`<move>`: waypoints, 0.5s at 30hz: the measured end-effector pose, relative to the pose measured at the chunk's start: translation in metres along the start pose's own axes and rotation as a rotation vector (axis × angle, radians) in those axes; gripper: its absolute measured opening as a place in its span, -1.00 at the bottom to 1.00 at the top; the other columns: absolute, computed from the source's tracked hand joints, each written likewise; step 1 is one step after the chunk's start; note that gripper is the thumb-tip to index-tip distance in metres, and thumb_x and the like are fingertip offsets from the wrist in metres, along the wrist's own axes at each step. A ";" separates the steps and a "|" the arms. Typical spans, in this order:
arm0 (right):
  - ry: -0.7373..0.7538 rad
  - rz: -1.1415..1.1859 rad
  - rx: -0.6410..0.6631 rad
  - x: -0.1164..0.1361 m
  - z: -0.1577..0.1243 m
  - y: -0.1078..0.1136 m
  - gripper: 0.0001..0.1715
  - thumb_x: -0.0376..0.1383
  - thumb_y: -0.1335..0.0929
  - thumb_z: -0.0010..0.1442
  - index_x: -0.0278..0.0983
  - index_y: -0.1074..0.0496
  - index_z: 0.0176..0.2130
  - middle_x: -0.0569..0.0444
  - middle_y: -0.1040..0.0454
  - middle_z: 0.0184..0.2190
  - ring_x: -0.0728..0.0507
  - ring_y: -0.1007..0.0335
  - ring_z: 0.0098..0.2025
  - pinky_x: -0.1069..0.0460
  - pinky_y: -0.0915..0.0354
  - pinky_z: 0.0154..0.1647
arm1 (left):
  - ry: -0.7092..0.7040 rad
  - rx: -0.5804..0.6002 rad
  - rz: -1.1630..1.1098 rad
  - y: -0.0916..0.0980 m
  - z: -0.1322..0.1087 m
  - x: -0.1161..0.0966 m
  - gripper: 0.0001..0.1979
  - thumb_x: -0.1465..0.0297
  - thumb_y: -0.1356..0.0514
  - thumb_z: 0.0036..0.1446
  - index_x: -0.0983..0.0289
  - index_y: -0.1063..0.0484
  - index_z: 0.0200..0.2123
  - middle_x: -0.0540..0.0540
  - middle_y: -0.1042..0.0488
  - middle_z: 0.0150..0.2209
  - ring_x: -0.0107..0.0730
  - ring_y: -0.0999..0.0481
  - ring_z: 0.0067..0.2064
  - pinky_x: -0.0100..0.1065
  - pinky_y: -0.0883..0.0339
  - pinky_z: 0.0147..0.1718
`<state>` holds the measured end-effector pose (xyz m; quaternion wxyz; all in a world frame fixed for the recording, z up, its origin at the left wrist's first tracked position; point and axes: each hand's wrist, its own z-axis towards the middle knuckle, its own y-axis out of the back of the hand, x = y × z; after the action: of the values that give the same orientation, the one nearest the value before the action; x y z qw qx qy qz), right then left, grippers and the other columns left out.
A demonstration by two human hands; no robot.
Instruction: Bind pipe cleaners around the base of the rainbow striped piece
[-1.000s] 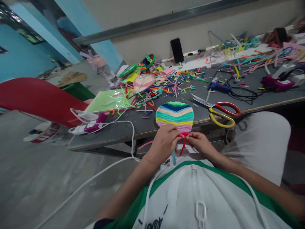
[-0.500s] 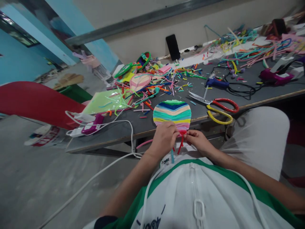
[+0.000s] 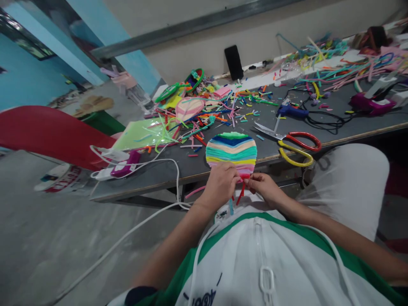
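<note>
A round piece made of striped coloured pipe cleaners (image 3: 231,149) rests on the near edge of the grey table (image 3: 165,172). My left hand (image 3: 220,183) is closed on its lower rim. My right hand (image 3: 262,185) pinches a red pipe cleaner (image 3: 241,193) that hangs below the piece, between both hands. A short blue strand hangs there too.
Red and yellow scissors (image 3: 291,146) lie right of the piece. A blue glue gun (image 3: 291,111), a purple glue gun (image 3: 123,168) with white cable, a green sheet (image 3: 140,134), a phone (image 3: 233,62) and several cut pipe-cleaner bits litter the table. A red chair (image 3: 47,131) stands left.
Both hands keep their grip at the lower rim of the striped piece, with only small finger movement on the red strand. The view has shifted slightly.
</note>
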<state>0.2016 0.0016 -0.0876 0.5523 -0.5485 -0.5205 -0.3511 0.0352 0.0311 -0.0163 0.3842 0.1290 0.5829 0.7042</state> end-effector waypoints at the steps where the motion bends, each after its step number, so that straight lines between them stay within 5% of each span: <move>1: -0.004 0.000 -0.007 0.000 0.001 -0.001 -0.69 -0.10 -0.39 -0.02 -0.32 -0.40 -0.47 0.18 -0.25 -0.65 0.03 -0.08 -0.57 0.08 0.00 -0.54 | 0.001 0.001 -0.003 -0.001 0.001 0.000 -0.90 0.44 -0.10 0.10 0.31 -0.40 -0.39 0.17 -0.41 -0.26 -0.22 -0.35 -0.16 -0.18 -0.21 -0.14; 6: -0.016 0.038 -0.023 0.002 0.001 -0.001 -0.72 -0.13 -0.40 -0.03 -0.31 -0.38 -0.49 0.18 -0.27 -0.63 0.04 -0.07 -0.57 0.09 -0.01 -0.53 | 0.004 -0.034 -0.092 0.005 0.006 -0.001 -0.88 0.44 -0.09 0.12 0.30 -0.42 -0.40 0.16 -0.43 -0.30 -0.26 -0.38 -0.18 -0.21 -0.25 -0.14; 9: -0.039 0.093 0.000 0.004 0.001 0.001 -0.71 -0.13 -0.40 -0.03 -0.32 -0.37 -0.50 0.15 -0.31 -0.60 0.04 -0.10 -0.56 0.09 -0.02 -0.52 | 0.077 -0.286 -0.223 0.026 -0.002 -0.007 -0.84 0.46 -0.12 0.11 0.29 -0.40 -0.21 0.16 -0.42 -0.19 -0.27 -0.37 -0.08 -0.21 -0.25 -0.06; 12: -0.059 0.138 0.006 0.006 0.000 0.004 -0.71 -0.14 -0.41 -0.05 -0.32 -0.37 -0.52 0.15 -0.30 -0.63 0.05 -0.06 -0.58 0.10 0.04 -0.55 | 0.212 -0.542 -0.432 0.047 -0.031 -0.014 -0.76 0.51 -0.10 0.08 0.24 -0.36 -0.14 0.13 -0.40 -0.16 -0.33 -0.43 -0.16 -0.24 -0.33 -0.14; 15: -0.069 0.177 0.001 0.007 0.000 0.005 -0.73 -0.16 -0.42 -0.06 -0.32 -0.38 -0.52 0.18 -0.28 -0.65 0.06 -0.02 -0.60 0.10 0.10 -0.57 | 0.273 -0.552 -0.623 0.049 -0.071 -0.016 -0.82 0.55 -0.04 0.06 0.25 -0.41 -0.33 0.08 -0.44 -0.30 -0.37 -0.47 -0.28 -0.29 -0.37 -0.27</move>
<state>0.2083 0.0033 -0.0824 0.5632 -0.6038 -0.4889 -0.2816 -0.0175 -0.0325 0.0131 0.5177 -0.2545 0.4295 0.6947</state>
